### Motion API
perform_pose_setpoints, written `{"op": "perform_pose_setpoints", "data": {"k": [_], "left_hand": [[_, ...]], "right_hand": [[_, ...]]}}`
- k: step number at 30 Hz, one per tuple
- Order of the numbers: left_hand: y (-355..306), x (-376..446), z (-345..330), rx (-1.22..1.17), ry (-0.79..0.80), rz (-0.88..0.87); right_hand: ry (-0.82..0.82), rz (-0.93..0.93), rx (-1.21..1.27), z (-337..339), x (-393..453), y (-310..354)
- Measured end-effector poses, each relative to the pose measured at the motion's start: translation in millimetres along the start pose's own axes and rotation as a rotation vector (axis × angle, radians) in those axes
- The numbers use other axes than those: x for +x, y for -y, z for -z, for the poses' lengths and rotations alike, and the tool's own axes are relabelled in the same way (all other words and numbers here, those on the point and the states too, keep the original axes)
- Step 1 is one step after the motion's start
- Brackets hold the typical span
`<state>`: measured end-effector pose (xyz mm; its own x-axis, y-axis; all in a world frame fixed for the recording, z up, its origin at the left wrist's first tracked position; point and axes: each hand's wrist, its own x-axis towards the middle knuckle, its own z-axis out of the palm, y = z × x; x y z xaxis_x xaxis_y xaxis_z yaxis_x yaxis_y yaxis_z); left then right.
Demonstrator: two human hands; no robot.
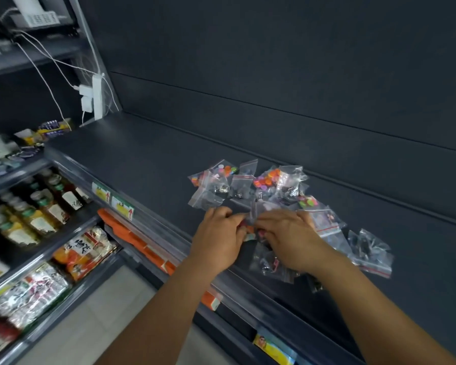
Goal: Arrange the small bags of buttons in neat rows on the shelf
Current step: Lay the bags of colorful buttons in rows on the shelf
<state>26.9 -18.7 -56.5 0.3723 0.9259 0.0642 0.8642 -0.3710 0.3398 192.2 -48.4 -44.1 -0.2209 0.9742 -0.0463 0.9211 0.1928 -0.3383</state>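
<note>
My left hand (219, 238) and right hand (290, 238) meet over one small zip bag of buttons (250, 227), fingers of both pinched on it; the other button bags (248, 185) lie heaped on the dark shelf (142, 159), just behind and beside my hands.

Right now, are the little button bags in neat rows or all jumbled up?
Jumbled. The button bags lie overlapping in a loose heap on the dark shelf, tilted every way, with no rows showing.
</note>
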Motion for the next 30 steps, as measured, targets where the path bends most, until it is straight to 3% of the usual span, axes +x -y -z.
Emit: {"op": "perform_pose_setpoints", "data": {"k": [2, 4, 6, 8, 16, 24, 30], "left_hand": [[6.9, 4.3, 4.2, -0.021, -0.002, 0.048], [13.5, 6.0, 6.7, -0.020, -0.012, 0.096], [17.1, 6.4, 7.7, -0.009, -0.018, 0.122], [16.9, 7.6, 7.0, -0.028, -0.008, 0.123], [19.7, 19.0, 7.9, -0.219, 0.071, 0.146], [23.2, 21.3, 12.8, -0.309, 0.068, 0.091], [31.7, 21.1, 7.6, -0.283, -0.031, -0.049]], "right_hand": [[0.021, 0.050, 0.040, 1.4, 5.0, 1.7], [-0.068, 0.064, 0.089, 1.4, 9.0, 1.8], [-0.216, -0.028, 0.085, 0.8, 12.6, 0.4], [-0.259, -0.177, 0.026, -1.2, 14.3, 2.3], [-0.161, -0.531, -0.129, -13.1, 16.9, 16.6], [-0.152, -0.645, -0.082, -13.1, 21.8, 34.1], [-0.456, -0.608, 0.129, -11.8, 10.7, 50.0]]}}
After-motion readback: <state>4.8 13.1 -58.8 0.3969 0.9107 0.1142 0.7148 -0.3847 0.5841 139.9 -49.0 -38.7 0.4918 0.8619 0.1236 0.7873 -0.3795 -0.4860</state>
